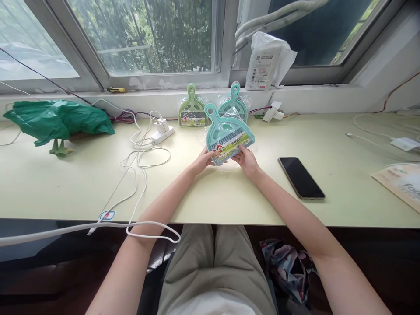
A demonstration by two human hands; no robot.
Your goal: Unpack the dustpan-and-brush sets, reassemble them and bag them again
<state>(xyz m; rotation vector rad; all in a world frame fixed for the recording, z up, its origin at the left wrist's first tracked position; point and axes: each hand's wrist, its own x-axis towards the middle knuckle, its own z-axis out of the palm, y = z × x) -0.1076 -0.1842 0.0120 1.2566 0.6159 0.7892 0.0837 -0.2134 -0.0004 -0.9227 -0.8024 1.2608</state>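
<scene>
Between my hands I hold a turquoise mini dustpan and brush set (pixel 228 131) in clear plastic wrap, tilted, with its handle up to the left. My left hand (pixel 205 161) grips the lower left corner, thumb on the printed label. At the lower right edge, my right hand (pixel 246 159) is closed on the same pack. Behind it, a second turquoise dustpan set (pixel 235 103) leans on the wall, partly hidden by the held one. To its left a green dustpan set (pixel 192 109) also stands against the wall.
On the table (pixel 229 197), a black phone (pixel 301 177) lies right of my right arm. White cables (pixel 141 153) and a power strip (pixel 163 134) are on the left, near a green plastic bag (pixel 61 120). A white package (pixel 267 63) stands on the sill beside a yellow cutter (pixel 116 89).
</scene>
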